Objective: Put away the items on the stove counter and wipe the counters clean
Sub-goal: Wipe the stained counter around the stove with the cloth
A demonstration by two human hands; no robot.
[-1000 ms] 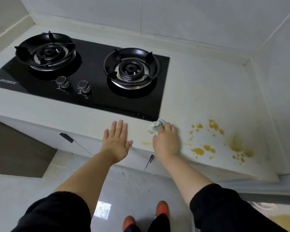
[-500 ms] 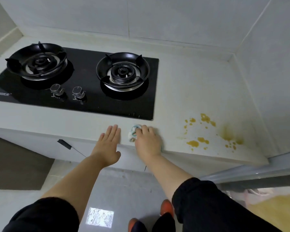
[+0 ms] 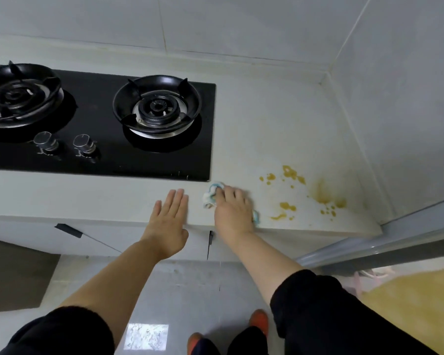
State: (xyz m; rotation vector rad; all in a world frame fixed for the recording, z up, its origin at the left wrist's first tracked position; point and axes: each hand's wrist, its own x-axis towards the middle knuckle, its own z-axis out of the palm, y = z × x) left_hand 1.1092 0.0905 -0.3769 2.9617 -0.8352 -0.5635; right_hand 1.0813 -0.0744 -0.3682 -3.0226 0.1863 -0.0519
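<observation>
A pale desk (image 3: 267,124) is fitted with a black 2-burner stove (image 3: 100,160). Yellow stains (image 3: 288,206) are spattered at its right, and a crumpled cloth (image 3: 210,197) is laid just beside the stove's front corner.

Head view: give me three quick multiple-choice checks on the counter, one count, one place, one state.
1. Knobs on the stove: A one; B two; C four.
2. The yellow stains lie: A on the floor; B right of the cloth; C on a burner.
3. The left hand: A flat, fingers straight, at the counter edge; B grips a knob; C holds the cloth.
Answers: 1 B, two knobs sit side by side; 2 B, they spread right of the cloth the right hand grips; 3 A, its fingers are straight and hold nothing.
</observation>
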